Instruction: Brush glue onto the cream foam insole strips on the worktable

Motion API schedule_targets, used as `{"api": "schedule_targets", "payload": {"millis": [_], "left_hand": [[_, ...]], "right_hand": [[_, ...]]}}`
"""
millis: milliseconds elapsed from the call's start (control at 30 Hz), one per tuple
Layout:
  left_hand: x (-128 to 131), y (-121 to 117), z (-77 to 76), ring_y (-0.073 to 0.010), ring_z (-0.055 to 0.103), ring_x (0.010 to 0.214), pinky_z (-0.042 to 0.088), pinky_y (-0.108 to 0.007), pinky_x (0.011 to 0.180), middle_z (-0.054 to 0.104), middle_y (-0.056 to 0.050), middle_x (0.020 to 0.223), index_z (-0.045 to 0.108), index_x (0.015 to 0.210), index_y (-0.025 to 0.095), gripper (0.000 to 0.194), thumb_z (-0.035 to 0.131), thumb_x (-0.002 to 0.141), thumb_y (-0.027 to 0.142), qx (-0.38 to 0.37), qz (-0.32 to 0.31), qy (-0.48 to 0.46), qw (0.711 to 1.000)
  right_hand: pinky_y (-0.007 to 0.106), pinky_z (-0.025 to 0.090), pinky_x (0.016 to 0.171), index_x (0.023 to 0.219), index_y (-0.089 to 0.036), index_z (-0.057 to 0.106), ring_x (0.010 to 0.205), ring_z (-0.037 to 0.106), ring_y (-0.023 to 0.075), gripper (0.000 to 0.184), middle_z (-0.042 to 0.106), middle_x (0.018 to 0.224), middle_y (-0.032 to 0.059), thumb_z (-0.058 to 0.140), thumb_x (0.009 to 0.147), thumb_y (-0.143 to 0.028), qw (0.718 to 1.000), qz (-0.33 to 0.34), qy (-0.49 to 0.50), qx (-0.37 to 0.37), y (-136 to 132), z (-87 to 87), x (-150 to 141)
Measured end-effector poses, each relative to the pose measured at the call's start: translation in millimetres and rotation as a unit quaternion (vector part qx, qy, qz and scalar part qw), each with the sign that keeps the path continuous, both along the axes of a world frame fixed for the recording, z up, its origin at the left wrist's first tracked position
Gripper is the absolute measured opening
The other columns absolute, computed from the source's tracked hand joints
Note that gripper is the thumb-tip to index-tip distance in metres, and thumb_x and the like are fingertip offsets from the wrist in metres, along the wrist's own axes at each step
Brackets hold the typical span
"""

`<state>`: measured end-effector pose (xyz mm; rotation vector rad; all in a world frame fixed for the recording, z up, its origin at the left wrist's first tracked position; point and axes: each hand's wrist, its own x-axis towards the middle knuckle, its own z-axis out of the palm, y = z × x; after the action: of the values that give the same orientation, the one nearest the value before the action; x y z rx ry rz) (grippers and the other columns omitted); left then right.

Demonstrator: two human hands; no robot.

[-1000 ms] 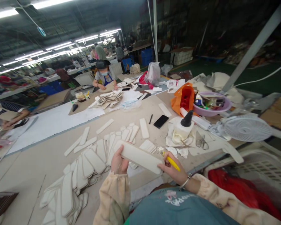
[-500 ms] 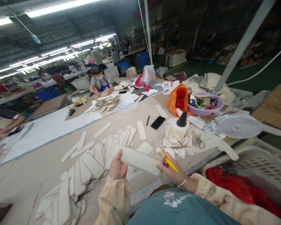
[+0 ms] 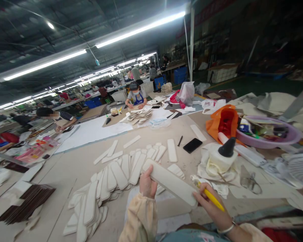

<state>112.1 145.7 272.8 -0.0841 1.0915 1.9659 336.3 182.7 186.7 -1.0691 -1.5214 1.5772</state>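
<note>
At lower centre, our right grip is closed around a yellow tool, also touching the lower-right end of a pale strip; our left grip clamps its upper-left end. Beyond, left of centre, similar strips overlap on the table.

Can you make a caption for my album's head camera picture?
Left hand and right hand hold one pale strip, the right also gripping a yellow tool, near overlapping pieces.

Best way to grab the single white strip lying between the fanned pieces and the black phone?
Probably pinch the white strip across its middle by both long edges, coming down from above: it lies flat, long and narrow, apart from the fanned pieces, leaving both edges exposed.
</note>
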Motion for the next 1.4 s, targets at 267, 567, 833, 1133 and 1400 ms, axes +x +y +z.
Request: {"api": "schedule_targets", "payload": {"millis": [267,567,833,1133,1400], "left_hand": [[0.7,-3.0,0.1,-0.0228,0.069,0.088,0.056,-0.034,0.084,0.072,-0.013,0.085,0.067,0.091,0.008,0.023,0.056,0.087,0.028,0.008,-0.004,-0.016,1.000],[3.0,-8.8,0.9,-0.0297,0.069,0.093,0.055,-0.042,0.085,0.073,-0.018,0.087,0.065,0.094,0.004,0.025,0.057,0.085,0.026,0.055,-0.020,-0.078,0.995],[4.7,-16.9,-4.3,-0.0301,0.066,0.103,0.052,-0.046,0.092,0.071,-0.018,0.101,0.063,0.102,0.007,0.028,0.054,0.088,0.028,0.077,-0.025,-0.091,0.993],[21.2,-24.5,-5.6,-0.0278,0.067,0.102,0.052,-0.042,0.095,0.073,-0.014,0.097,0.065,0.104,0.009,0.026,0.064,0.082,0.023,0.066,-0.016,-0.052,0.996],[39.1,-29.1,-24.7,-0.0244,0.070,0.095,0.056,-0.036,0.090,0.075,-0.014,0.089,0.062,0.111,0.005,0.026,0.055,0.086,0.011,0.007,-0.033,-0.043,0.999]], "right_hand": [[0.025,0.042,0.049,0.071,-0.024,0.042,0.053,0.045,0.0135,0.039,0.039,0.058,-0.0063,0.066,0.074,-0.055,1.000,-0.013,-0.019,0.016,2.5,-13.9,3.1],[0.027,0.044,0.052,0.071,-0.026,0.038,0.052,0.045,0.0150,0.040,0.034,0.057,-0.0068,0.063,0.075,-0.057,0.993,-0.009,-0.085,0.076,7.0,-25.9,14.1],[0.027,0.044,0.055,0.074,-0.026,0.038,0.055,0.043,0.0151,0.037,0.034,0.059,-0.0068,0.064,0.077,-0.053,0.996,-0.014,-0.054,0.063,-1.8,-11.1,17.2],[0.025,0.042,0.054,0.074,-0.024,0.042,0.055,0.043,0.0132,0.039,0.037,0.061,-0.0072,0.070,0.073,-0.051,0.997,-0.022,-0.038,0.058,-0.4,-18.1,24.5],[0.023,0.040,0.052,0.074,-0.023,0.044,0.055,0.043,0.0127,0.035,0.041,0.061,-0.0065,0.068,0.075,-0.048,0.999,-0.024,0.017,0.021,-3.1,-7.9,29.2]]}}
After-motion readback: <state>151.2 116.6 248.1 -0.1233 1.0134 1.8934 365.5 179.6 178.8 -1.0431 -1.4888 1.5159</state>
